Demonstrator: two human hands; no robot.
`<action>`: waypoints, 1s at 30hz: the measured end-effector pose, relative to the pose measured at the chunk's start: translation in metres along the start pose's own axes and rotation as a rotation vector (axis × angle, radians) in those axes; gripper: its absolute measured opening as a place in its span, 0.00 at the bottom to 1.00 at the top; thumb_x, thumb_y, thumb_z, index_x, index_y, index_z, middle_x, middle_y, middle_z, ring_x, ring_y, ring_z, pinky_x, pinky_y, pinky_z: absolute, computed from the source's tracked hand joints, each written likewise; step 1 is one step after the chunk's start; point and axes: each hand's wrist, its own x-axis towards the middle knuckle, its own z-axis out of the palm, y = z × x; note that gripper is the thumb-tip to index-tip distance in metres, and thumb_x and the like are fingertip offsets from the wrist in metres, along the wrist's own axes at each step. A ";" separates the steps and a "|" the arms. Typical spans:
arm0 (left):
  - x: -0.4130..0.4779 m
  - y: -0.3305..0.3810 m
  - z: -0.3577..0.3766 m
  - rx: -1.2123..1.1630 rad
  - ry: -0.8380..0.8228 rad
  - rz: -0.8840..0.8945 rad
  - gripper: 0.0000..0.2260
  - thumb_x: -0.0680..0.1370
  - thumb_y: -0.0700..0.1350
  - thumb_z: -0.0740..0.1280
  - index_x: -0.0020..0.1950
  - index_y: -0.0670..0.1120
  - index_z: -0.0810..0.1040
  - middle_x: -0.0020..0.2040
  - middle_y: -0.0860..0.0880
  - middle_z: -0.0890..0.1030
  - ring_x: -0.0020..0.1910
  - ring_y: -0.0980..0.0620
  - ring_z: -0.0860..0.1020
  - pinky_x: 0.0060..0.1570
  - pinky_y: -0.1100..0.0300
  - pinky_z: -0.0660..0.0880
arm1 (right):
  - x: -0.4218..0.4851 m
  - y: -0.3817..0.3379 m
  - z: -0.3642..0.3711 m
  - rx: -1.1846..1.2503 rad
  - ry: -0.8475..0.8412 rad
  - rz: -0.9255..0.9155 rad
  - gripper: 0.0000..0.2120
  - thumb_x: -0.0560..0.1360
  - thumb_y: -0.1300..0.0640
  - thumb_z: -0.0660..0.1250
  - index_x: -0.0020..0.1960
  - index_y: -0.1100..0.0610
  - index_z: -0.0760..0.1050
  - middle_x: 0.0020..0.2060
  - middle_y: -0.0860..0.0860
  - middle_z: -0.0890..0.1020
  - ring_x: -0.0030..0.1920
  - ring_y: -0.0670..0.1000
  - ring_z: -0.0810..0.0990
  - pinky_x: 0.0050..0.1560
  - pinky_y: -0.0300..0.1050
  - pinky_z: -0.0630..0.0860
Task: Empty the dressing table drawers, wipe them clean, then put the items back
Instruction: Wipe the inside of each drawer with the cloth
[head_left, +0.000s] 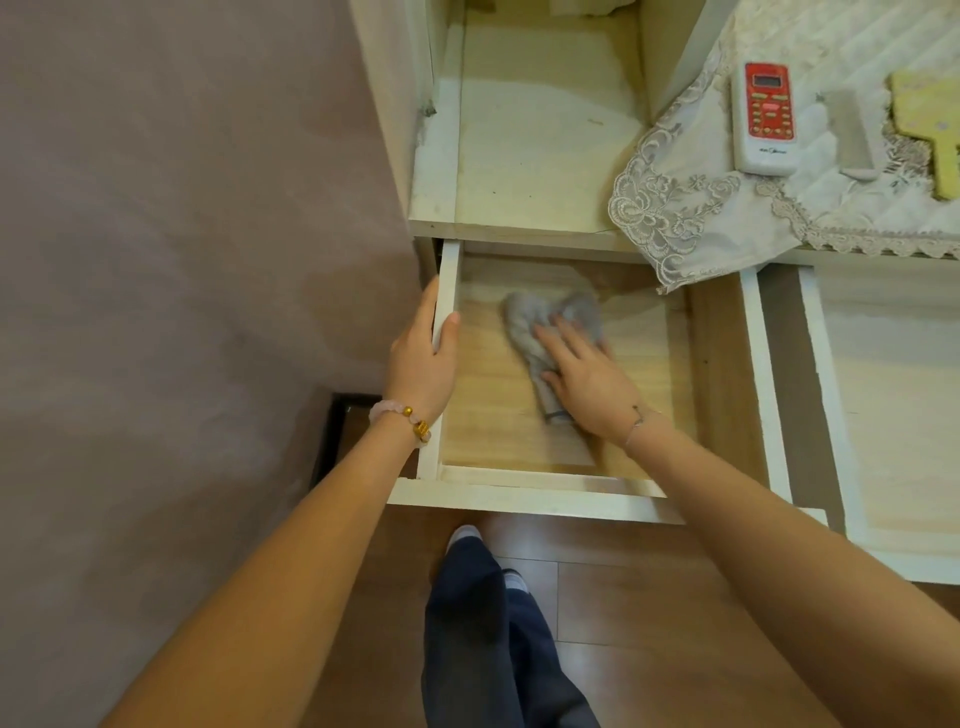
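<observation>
The left grip (423, 358) is clasping the left wall of the open drawer (448, 291), with the thumb lying over the wall's inner face and the fingers wrapping its outer side. The right grip (587, 384) is lying flat inside the drawer, fingers straight and slightly spread, pressing down on a crumpled grey cloth (545, 317). The cloth is resting on the bare wooden drawer bottom, near the middle, partly under the palm. Nothing else is showing in this drawer.

A pink bead bracelet with gold charms (402, 415) is circling the left wrist, and a thin chain (636, 421) is circling the right.

To the right, a second drawer (826, 364) is also standing pulled out. Above both, on the bench (519, 228), a lace-edged cloth (675, 208) is hanging over the front edge. A white and red remote control (763, 117) is lying on the lace cloth, with a flat yellow handled item (930, 130) near it. The person is standing on a wooden floor (623, 597), beside a pinkish wall (182, 208).
</observation>
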 end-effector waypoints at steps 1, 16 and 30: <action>0.001 -0.001 0.001 -0.003 -0.006 -0.006 0.21 0.82 0.48 0.53 0.76 0.54 0.56 0.69 0.52 0.69 0.45 0.70 0.70 0.38 0.82 0.64 | -0.008 0.016 -0.005 0.000 0.008 0.067 0.26 0.79 0.53 0.58 0.75 0.55 0.55 0.74 0.57 0.59 0.75 0.58 0.56 0.70 0.59 0.58; 0.001 -0.001 0.001 0.022 0.022 0.000 0.21 0.82 0.48 0.53 0.76 0.53 0.57 0.68 0.51 0.71 0.52 0.58 0.75 0.44 0.81 0.65 | -0.032 -0.017 -0.003 0.093 -0.180 0.012 0.27 0.80 0.54 0.55 0.76 0.50 0.49 0.77 0.51 0.48 0.76 0.57 0.45 0.73 0.57 0.49; 0.001 -0.003 0.002 0.014 0.016 0.011 0.21 0.82 0.48 0.54 0.76 0.52 0.57 0.71 0.50 0.68 0.68 0.51 0.68 0.61 0.64 0.64 | -0.026 -0.044 -0.006 0.274 -0.520 -0.379 0.19 0.79 0.62 0.58 0.68 0.50 0.70 0.73 0.48 0.63 0.76 0.47 0.50 0.73 0.46 0.41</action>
